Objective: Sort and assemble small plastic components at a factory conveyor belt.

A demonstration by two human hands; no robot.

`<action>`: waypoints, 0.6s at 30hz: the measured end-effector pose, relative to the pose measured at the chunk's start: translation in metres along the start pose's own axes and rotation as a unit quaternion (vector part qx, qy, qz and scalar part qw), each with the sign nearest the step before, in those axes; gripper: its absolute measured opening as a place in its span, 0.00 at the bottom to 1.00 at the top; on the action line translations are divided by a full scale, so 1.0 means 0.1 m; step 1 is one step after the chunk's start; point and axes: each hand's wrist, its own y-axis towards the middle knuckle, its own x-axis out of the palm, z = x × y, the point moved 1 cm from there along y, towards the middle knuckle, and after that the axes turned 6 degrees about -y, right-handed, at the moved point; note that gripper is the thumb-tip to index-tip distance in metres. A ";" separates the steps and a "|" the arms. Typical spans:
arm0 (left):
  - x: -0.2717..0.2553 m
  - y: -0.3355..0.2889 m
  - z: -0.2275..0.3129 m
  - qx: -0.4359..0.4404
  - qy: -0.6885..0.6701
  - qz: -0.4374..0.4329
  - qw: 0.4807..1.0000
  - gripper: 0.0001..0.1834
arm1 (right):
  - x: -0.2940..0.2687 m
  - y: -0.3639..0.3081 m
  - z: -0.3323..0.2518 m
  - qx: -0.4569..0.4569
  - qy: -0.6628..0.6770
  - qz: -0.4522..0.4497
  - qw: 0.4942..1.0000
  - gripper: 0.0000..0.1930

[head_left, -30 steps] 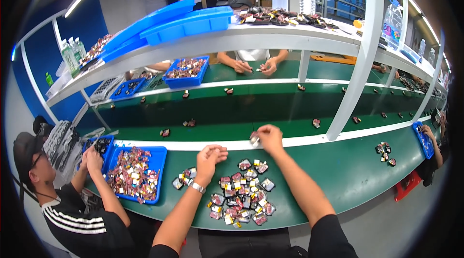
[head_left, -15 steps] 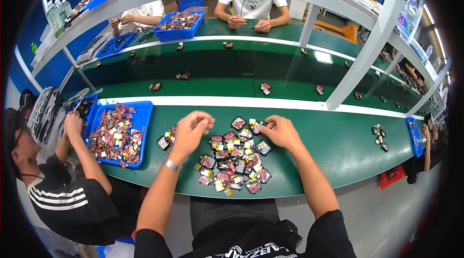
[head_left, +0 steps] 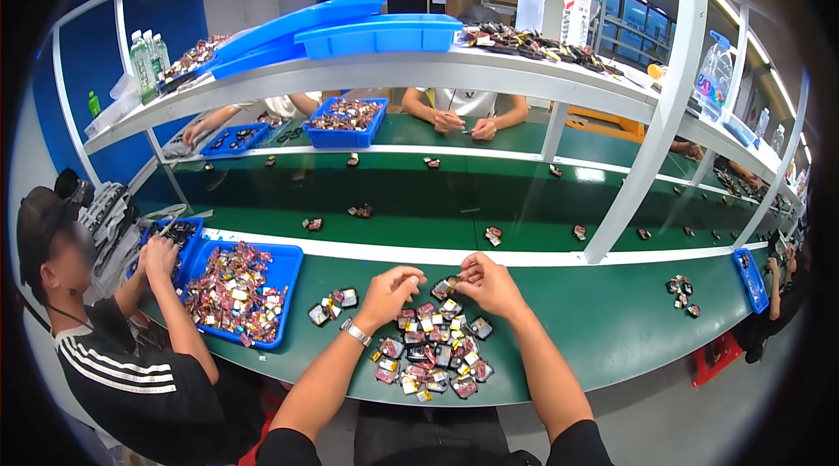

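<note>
In front of me a pile of small electronic modules (head_left: 428, 352) covers part of the green bench. They have dark casings, reddish boards and white and yellow pieces. At the pile's far edge, my right hand (head_left: 491, 285) pinches the edge of a black-rimmed module (head_left: 444, 288) between thumb and fingers. My left hand (head_left: 393, 295) hovers just left of that module, its fingers curled together; whether anything small is in them is hidden. A few more modules (head_left: 334, 304) lie by my left wrist.
A blue tray (head_left: 294, 278) heaped with reddish parts stands at left, beside a co-worker (head_left: 114, 352) handling black pieces. A white rail (head_left: 393, 254) separates my bench from a green belt (head_left: 419, 204) with scattered modules. A slanted post (head_left: 642, 130) rises right. Several modules (head_left: 682, 291) lie at right.
The whole view has tilted upward, showing more of the shelf. My hands have come closer together over the far edge of the pile, the right one now at a black-rimmed module.
</note>
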 end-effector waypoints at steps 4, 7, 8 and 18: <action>0.04 0.01 -0.02 -0.042 -0.039 -0.095 0.994 0.15 | 0.12 -0.03 -0.18 -0.072 -0.014 -0.076 0.994 0.23; 0.06 0.01 -0.05 -0.076 -0.044 -0.123 0.989 0.14 | 0.18 -0.05 -0.22 -0.085 -0.004 -0.083 0.993 0.22; 0.07 0.02 -0.06 -0.064 -0.056 -0.108 0.991 0.13 | 0.22 -0.03 -0.19 -0.082 -0.002 -0.084 0.993 0.22; 0.10 0.04 -0.04 -0.107 -0.143 -0.101 0.979 0.19 | 0.34 -0.01 -0.14 -0.184 -0.066 0.077 0.978 0.09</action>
